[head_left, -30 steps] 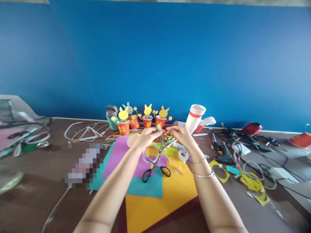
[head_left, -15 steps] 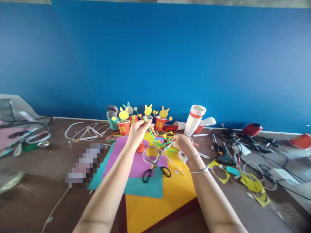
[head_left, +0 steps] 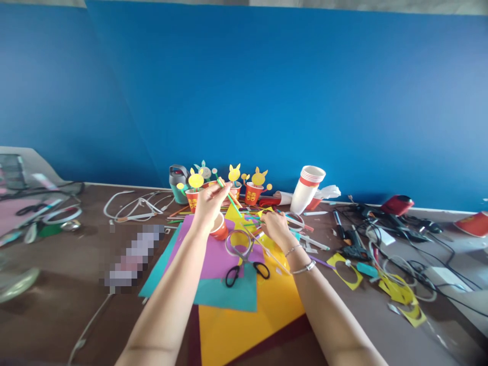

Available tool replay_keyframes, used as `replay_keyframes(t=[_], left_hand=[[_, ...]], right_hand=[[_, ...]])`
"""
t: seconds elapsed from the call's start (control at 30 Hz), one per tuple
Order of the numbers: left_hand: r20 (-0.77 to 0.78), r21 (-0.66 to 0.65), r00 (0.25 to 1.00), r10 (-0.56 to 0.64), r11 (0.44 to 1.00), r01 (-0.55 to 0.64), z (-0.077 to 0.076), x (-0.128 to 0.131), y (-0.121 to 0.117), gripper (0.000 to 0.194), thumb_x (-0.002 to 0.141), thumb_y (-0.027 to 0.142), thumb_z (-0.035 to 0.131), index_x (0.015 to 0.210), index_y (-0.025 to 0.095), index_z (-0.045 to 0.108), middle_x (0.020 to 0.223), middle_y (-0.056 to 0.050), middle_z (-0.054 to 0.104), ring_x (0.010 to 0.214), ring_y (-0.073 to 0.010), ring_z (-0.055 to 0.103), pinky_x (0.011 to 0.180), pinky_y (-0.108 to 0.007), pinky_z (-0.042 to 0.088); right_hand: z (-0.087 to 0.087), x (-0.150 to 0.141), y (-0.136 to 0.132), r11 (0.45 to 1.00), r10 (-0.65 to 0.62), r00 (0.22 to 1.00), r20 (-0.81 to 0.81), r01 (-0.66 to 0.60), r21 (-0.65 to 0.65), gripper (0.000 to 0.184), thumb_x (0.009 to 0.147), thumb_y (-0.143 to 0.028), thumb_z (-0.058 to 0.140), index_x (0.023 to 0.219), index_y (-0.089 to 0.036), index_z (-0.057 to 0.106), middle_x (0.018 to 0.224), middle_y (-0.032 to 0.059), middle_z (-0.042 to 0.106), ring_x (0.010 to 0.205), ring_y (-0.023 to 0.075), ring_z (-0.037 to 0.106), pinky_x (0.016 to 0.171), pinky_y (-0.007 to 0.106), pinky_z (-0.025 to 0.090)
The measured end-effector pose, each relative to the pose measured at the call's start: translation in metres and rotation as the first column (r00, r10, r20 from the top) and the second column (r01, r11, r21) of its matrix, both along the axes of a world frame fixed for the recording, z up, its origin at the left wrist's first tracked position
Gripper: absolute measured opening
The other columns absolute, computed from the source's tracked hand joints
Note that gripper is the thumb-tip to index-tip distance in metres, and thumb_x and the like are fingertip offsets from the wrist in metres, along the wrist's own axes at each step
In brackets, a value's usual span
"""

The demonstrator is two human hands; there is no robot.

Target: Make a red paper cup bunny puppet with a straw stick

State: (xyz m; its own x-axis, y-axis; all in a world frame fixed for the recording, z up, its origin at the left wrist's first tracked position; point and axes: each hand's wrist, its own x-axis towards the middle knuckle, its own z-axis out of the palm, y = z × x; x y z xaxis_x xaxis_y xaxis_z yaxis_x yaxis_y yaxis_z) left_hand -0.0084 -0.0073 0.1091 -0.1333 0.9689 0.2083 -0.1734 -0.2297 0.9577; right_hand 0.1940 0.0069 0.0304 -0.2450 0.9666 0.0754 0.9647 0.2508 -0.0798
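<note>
My left hand (head_left: 211, 203) is raised over a red paper cup (head_left: 218, 226), with a green straw (head_left: 233, 199) pinched between thumb and fingers. An orange straw shows beside the green one. My right hand (head_left: 275, 226) is low over scattered straws, its fingers curled together; what they hold, if anything, is hidden. Black-handled scissors (head_left: 247, 265) lie on the paper in front of both hands, their blades by a tape roll (head_left: 227, 244). Below them are purple paper (head_left: 186, 254), teal paper (head_left: 229, 297) and yellow paper (head_left: 247, 330).
Red cups with yellow animal-head cutouts (head_left: 258, 177) stand at the back, near a teal bottle (head_left: 178, 180). A stack of white cups (head_left: 308, 189) leans right of them. Farther right are a glue gun (head_left: 355, 246), yellow scraps (head_left: 345, 271) and tangled cables (head_left: 415, 274). A blue wall (head_left: 244, 91) rises behind.
My left hand has moved slightly left with the green straw, uncovering more of the red cup. My right hand has shifted left over the straws.
</note>
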Motion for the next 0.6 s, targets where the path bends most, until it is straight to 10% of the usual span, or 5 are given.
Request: replay_keyframes(t=[0.6], left_hand=[[0.013, -0.004, 0.998, -0.058, 0.998, 0.058, -0.002, 0.002, 0.001, 0.057, 0.058, 0.058, 0.083, 0.089, 0.011, 0.073, 0.082, -0.012, 0.077, 0.079, -0.0262, 0.075, 0.068, -0.032, 0.059]], right_hand=[[0.018, 0.019, 0.039, 0.999, -0.029, 0.998, -0.055, 0.027, -0.040, 0.032, 0.090, -0.017, 0.049, 0.110, -0.022, 0.073, 0.111, 0.0073, 0.076, 0.108, 0.0221, 0.065, 0.089, 0.029, 0.041]])
